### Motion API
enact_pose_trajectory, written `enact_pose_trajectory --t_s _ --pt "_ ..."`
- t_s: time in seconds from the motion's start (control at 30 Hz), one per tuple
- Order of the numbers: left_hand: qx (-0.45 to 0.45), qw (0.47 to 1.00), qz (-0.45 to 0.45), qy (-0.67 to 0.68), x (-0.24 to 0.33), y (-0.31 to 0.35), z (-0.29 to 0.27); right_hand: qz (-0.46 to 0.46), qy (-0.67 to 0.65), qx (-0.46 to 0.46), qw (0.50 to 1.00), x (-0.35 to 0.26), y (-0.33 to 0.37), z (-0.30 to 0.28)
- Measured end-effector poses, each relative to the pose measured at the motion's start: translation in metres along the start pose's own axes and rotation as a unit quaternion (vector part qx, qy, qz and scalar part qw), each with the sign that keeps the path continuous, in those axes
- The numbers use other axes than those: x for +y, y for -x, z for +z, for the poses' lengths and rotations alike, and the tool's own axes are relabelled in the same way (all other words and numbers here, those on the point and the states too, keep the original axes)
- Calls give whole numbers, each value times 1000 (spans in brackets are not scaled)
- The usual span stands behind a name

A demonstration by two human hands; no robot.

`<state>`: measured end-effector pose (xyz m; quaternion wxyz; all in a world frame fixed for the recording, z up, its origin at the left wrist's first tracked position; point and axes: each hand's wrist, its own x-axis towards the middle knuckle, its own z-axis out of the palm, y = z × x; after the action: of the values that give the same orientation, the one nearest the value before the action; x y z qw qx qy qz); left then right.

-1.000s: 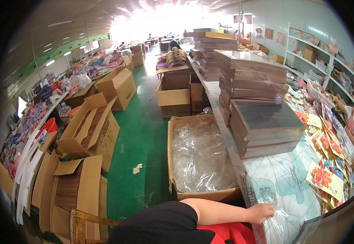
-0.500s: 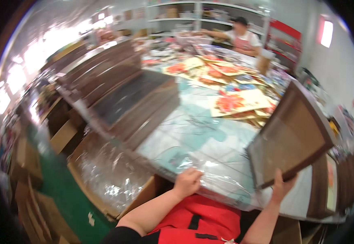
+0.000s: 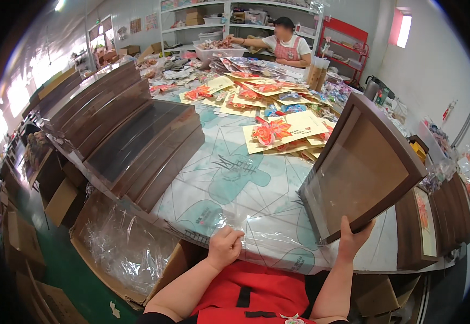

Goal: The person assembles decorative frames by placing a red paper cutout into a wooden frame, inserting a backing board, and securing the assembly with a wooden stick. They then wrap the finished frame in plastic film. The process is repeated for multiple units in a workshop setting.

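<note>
My right hand grips the lower edge of a dark brown picture frame, its thumb on the near face. The deep frame stands tilted on the table's right side, its tan panel toward me. At the table's near edge, my left hand is closed with its fingers curled in. Shiny clear plastic film shows at those fingers and spreads rightward over the tabletop; its exact outline is hard to make out.
Stacked dark frames fill the table's left side; more frames stand at right. Yellow cards with red flowers lie in a pile ahead. A cardboard box of clear plastic sits below left. A co-worker works across the table.
My view has turned to the right and steadied, so the scene sits further left in the picture. Both hands keep their holds, and the frame stays tilted much as before.
</note>
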<state>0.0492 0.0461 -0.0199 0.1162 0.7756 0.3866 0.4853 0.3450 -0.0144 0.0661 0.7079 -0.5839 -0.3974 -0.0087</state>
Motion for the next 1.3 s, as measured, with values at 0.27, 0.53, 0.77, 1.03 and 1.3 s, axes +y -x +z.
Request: enact_pose_trajectory --t_s 0.27,0.53,0.77,1.03,1.3 --pt "5 1000 6 -1 -1 -1 0 -4 6 3 1000 -1 0 1" --pt "4 1000 6 -1 -1 0 0 -11 -12 -3 1000 5 0 -1" --pt "6 1000 11 2 -2 1 1 7 -32 7 999 10 0 -2" --pt "1 1000 5 0 -3 1 -3 21 -31 -3 999 15 1 -2" --pt "-11 1000 4 4 -12 14 -3 43 24 -12 999 50 -10 -11"
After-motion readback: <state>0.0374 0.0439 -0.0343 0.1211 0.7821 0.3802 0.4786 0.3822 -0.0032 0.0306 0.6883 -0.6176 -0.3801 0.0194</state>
